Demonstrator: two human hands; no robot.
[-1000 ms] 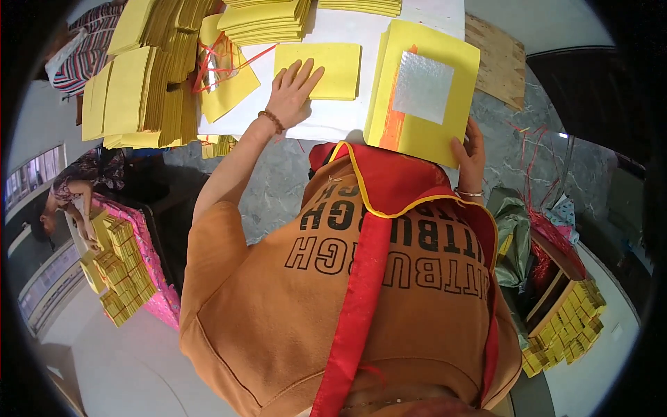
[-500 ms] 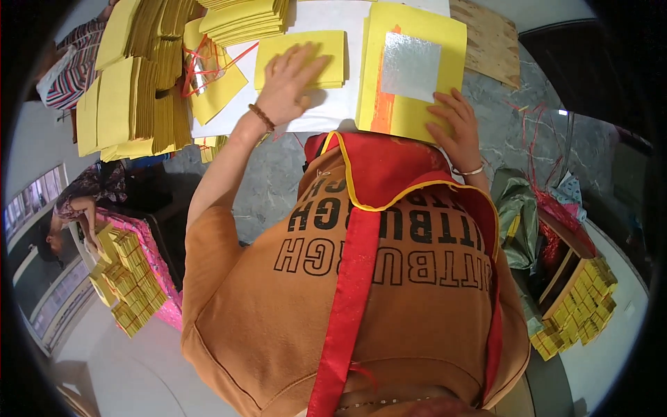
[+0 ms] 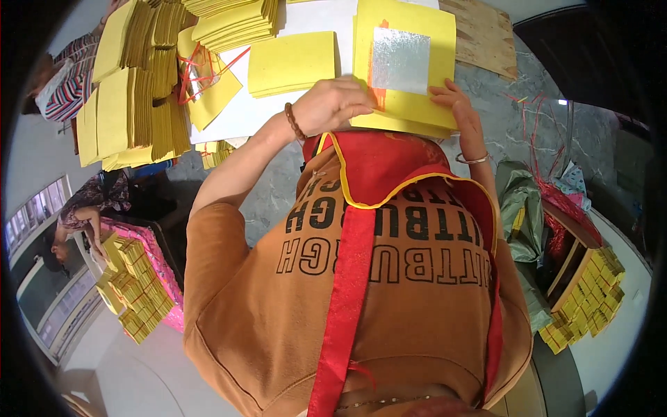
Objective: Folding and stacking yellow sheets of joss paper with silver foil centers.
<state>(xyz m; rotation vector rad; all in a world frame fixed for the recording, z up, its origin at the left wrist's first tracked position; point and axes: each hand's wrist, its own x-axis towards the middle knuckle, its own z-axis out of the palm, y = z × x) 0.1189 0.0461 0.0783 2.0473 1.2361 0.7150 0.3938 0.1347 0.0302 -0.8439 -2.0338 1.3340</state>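
In front of me lies a stack of yellow paper sheets (image 3: pixel 439 52), its top sheet bearing a silver foil square (image 3: pixel 401 61) with an orange strip along the left side. My left hand (image 3: pixel 338 104) is at the near left corner, its fingers curled together on the top sheet's edge. At the right edge my right hand (image 3: pixel 460 112) has bent fingers closed over the paper; its thumb is hidden. Left of this stack, untouched, sits a smaller pile of folded yellow paper (image 3: pixel 292 62).
Tall yellow paper piles (image 3: pixel 114 104) crowd the table's left side, beside a yellow sheet with red string (image 3: pixel 201 73). A wooden board (image 3: pixel 479 35) lies at the far right. Another person (image 3: pixel 87 208) bends over bundled yellow paper (image 3: pixel 142 285) at left; more bundles (image 3: pixel 587 295) stand right.
My left hand has moved right, off the smaller pile, to the near left corner of the foil-topped stack. My right hand's fingers have drawn closer together at the right edge.
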